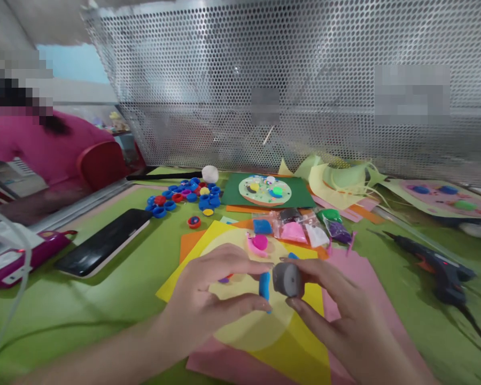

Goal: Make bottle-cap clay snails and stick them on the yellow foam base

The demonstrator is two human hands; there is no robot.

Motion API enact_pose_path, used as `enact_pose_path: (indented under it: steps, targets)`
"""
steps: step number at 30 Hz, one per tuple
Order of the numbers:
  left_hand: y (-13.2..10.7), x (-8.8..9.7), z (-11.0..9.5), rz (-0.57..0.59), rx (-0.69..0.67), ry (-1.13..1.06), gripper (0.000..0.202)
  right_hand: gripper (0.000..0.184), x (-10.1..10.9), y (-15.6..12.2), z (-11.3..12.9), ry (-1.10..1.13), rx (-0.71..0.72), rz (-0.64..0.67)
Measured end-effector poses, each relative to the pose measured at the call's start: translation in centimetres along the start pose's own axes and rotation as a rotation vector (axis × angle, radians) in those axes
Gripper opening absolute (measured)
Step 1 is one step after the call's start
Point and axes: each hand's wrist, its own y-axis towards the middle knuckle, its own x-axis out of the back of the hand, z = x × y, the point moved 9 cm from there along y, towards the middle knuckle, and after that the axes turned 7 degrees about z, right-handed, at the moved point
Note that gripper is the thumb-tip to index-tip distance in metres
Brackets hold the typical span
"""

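My left hand (208, 302) pinches a small blue strip of clay (264, 286) between thumb and fingers. My right hand (344, 315) grips a grey cylinder, like a roll of tape (287, 279), right beside the blue strip. Both hands hover over a pale yellow paper circle (248, 321) lying on a yellow sheet (300, 347). A pink clay shape (259, 243) sits on the circle's far edge. Small bags of coloured clay (300, 230) lie just beyond.
A heap of blue and red bottle caps (184, 195) and a white ball (210, 173) lie at back left. A phone (104, 241) rests at left, a glue gun (441, 267) at right. A decorated disc on green card (265, 190) sits by the perforated metal wall. A person in pink sits at far left.
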Motion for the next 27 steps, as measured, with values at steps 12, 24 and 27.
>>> enact_pose_path:
  steps: [12, 24, 27]
  targets:
    - [0.1, 0.0, -0.2, -0.011, -0.028, -0.005, 0.031, 0.03, 0.1, -0.1, 1.4, -0.042, 0.079, 0.006]
    - [0.2, -0.4, -0.6, 0.01, -0.069, 0.034, 0.029, 0.031, 0.1, -0.4, 2.1, -0.058, 0.116, -0.005]
    - [0.1, -0.4, -1.2, 0.023, -0.114, 0.084, 0.034, 0.032, 0.1, -0.5, 1.9, -0.071, 0.115, -0.011]
